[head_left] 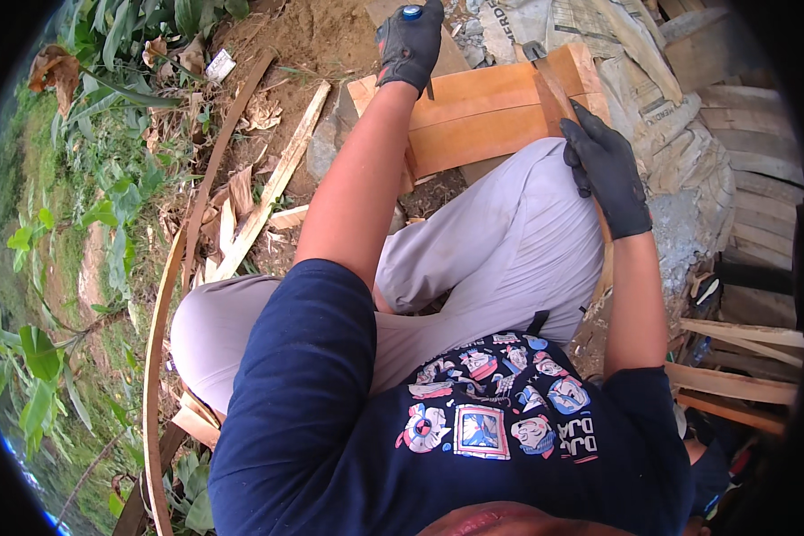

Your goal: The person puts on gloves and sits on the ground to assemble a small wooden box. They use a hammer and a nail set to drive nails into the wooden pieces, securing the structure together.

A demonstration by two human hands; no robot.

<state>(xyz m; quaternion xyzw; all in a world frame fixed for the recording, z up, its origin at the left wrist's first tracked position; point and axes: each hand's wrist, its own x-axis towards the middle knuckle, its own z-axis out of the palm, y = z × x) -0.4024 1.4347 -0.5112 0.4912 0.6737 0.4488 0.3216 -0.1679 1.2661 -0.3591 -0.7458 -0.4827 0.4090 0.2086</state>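
Note:
My left hand [409, 45], in a dark glove, is raised at the top and closed. A round blue end [412, 12] of something sticks out of this fist; the rest is mostly hidden. My right hand [606, 167], also gloved, grips a narrow wooden strip [556, 89] beside my bent knee. The strip crosses orange-brown wooden boards [478, 112] lying in front of me, and wood shows again below the hand. Left of the boards, my left forearm passes over their near end.
Long curved wooden strips [156, 375] and pale offcuts [272, 183] lie on the left, beside green plants [40, 366]. Grey sacking [679, 143] spreads at the right. Stacked planks [755, 170] and loose slats [732, 382] stand farther right.

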